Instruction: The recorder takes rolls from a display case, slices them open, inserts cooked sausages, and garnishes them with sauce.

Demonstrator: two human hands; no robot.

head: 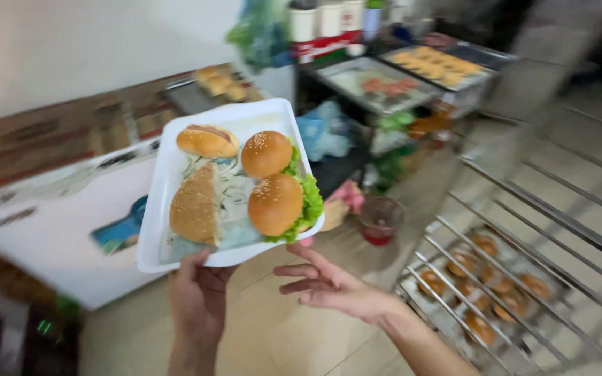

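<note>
My left hand point(196, 296) grips the near edge of a white rectangular plate point(168, 247) and holds it up in front of me. On the plate lie two sesame burgers with green lettuce point(276, 202), a plain bun point(207, 141) and a half bun on its side point(195, 205). My right hand point(329, 285) hovers just below the plate's right corner with its fingers spread, holding nothing.
A metal rack point(524, 230) with thin rails stands at the right, with a tray of small buns point(485, 285) on a lower level. A white chest freezer point(57, 223) is at the left. Trays of food point(437, 64) sit on a dark cart behind. A red cup point(381, 219) stands on the floor.
</note>
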